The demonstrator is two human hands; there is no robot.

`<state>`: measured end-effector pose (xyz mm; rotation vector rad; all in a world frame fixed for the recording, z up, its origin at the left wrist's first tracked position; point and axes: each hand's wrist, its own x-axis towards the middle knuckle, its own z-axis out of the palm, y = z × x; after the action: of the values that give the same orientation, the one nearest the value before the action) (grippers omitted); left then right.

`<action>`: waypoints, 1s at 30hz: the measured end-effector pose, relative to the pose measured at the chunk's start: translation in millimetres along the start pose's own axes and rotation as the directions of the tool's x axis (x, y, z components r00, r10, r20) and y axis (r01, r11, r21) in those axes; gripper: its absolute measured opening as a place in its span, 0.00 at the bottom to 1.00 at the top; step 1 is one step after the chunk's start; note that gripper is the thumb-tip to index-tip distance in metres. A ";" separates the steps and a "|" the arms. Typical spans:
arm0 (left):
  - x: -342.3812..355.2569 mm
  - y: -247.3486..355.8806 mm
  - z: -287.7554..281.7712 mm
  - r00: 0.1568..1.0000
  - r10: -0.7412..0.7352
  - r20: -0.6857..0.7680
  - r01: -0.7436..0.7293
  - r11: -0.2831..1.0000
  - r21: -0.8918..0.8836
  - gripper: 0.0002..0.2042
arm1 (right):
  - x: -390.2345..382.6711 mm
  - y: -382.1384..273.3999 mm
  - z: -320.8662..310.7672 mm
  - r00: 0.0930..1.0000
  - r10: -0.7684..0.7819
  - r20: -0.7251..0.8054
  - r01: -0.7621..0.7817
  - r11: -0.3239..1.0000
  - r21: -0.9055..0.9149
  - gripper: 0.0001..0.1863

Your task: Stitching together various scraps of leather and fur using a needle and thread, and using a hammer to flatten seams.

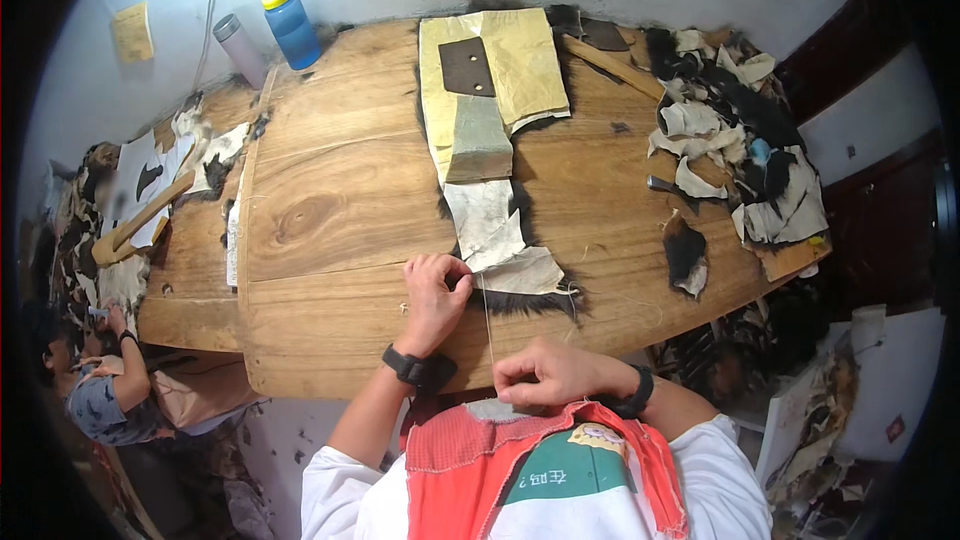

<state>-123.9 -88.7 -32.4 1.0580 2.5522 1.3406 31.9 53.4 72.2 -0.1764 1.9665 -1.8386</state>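
Note:
A strip of fur pelt [484, 220], pale skin side up with black fur at its edges, lies down the middle of the wooden table. Its near end is a smaller pelt piece [527, 272] set at an angle. My left hand [438, 292] pinches the strip's near left edge where the two pieces meet. From that spot a thin thread [488, 325] runs taut toward me. Its other end goes into the curled fingers of my right hand [548, 372], close to my chest. Whether a needle is in those fingers is hidden.
A grey block [480, 140] and a dark plate [467, 68] rest on yellow-backed material [530, 60]. Pelt scraps [700, 120] heap at right, near a wooden stick [615, 65]. A blue bottle [290, 30] stands far left. Another person [115, 380] works at left.

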 end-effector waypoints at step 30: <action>24.3 2.7 8.6 0.979 -0.113 0.173 0.105 0.993 0.056 0.06 | -12.4 -26.4 12.2 0.864 -0.304 -0.402 -0.034 0.760 -0.648 0.12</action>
<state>-137.8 -67.0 -29.8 0.9801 2.4831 1.1143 42.6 44.1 100.6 -0.0613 2.9788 -1.2760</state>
